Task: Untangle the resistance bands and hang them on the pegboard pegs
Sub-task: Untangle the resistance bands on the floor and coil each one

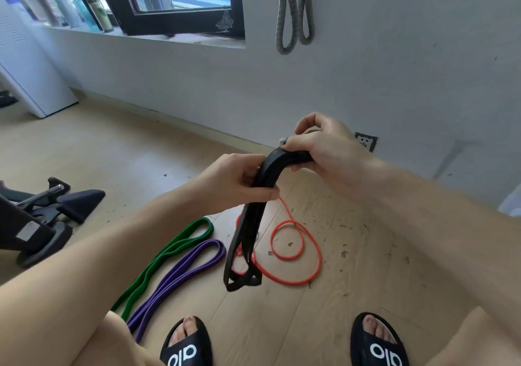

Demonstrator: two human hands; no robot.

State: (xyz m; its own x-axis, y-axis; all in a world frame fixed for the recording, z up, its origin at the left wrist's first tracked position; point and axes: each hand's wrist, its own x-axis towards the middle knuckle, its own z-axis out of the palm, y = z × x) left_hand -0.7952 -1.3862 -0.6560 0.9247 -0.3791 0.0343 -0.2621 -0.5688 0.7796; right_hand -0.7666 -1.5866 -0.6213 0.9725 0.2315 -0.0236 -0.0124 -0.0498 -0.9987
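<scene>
While the left hand grips the folded black band mid-length, the right hand clasps its top bend; the loops dangle above the floor. Below lies an orange band, with purple band and green band to the left; a grey band hangs on the far wall

Pale wall, wood floor, dark-framed window upper left
</scene>
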